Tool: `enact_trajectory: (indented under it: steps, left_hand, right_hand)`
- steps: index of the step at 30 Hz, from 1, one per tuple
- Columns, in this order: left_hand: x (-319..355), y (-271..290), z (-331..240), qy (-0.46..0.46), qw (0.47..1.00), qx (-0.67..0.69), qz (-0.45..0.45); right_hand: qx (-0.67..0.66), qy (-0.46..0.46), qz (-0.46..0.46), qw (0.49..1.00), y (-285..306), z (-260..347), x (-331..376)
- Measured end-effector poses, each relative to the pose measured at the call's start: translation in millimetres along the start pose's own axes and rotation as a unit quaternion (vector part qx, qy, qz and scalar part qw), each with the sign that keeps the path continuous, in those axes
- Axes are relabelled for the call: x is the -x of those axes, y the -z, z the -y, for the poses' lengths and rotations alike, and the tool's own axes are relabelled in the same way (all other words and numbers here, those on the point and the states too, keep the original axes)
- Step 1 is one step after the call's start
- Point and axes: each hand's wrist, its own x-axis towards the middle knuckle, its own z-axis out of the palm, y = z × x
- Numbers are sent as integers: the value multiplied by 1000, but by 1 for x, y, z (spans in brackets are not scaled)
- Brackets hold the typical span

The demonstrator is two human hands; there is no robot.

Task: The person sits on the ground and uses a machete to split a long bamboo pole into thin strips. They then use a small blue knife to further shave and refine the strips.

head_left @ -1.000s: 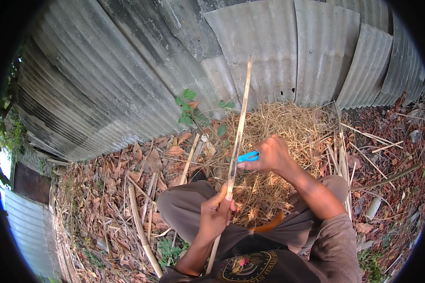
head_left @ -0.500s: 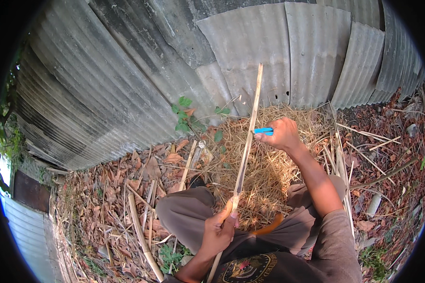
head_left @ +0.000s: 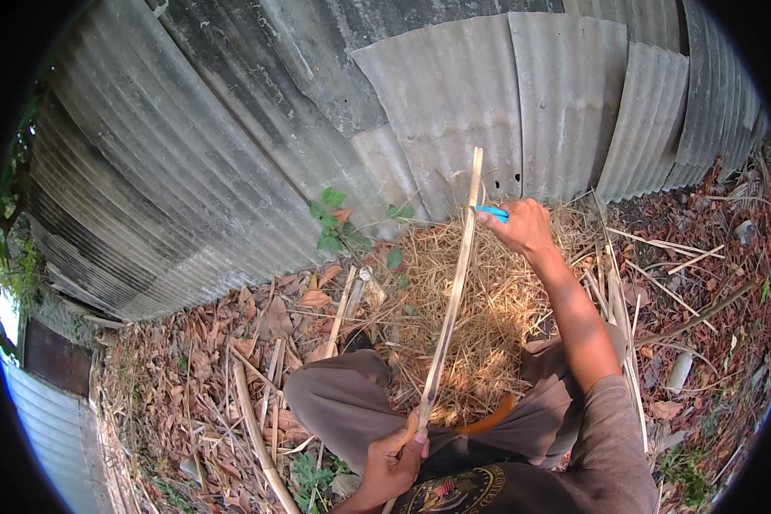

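My left hand (head_left: 394, 467) is closed around the lower part of a long pale bamboo strip (head_left: 456, 300), in front of my lap. The strip slants up and away toward the corrugated wall, with dark streaks along its lower half. Farther out, my right hand (head_left: 524, 228) grips a small bright blue tool (head_left: 493, 214), held against the strip near its far end. The tool's working edge is too small to make out. A thin curl stands beside the strip there. An orange curved object (head_left: 490, 415) lies by my right leg, partly hidden.
Beneath the strip lies a heap of straw-like shavings (head_left: 480, 308) between my bent legs. A grey corrugated metal wall (head_left: 454, 103) rises ahead. Dry leaves (head_left: 206, 368) and bamboo poles (head_left: 261, 428) cover the ground at left; more sticks (head_left: 672, 295) lie at right.
My right hand has moved the blue tool outward along the strip, toward its far end. My left hand and the strip have shifted a little nearer to me.
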Motion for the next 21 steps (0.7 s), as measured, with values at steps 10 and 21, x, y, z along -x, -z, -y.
enact_trajectory:
  steps: [10, 21]
  left_hand:
    - [27, 23, 22, 50, 997, 44, -34]
    - [-71, 7, -5, -87, 991, 95, -36]
  right_hand:
    - [-9, -239, 8, 971, 38, -68, -24]
    - [-55, 223, 152, 961, 23, 91, 79]
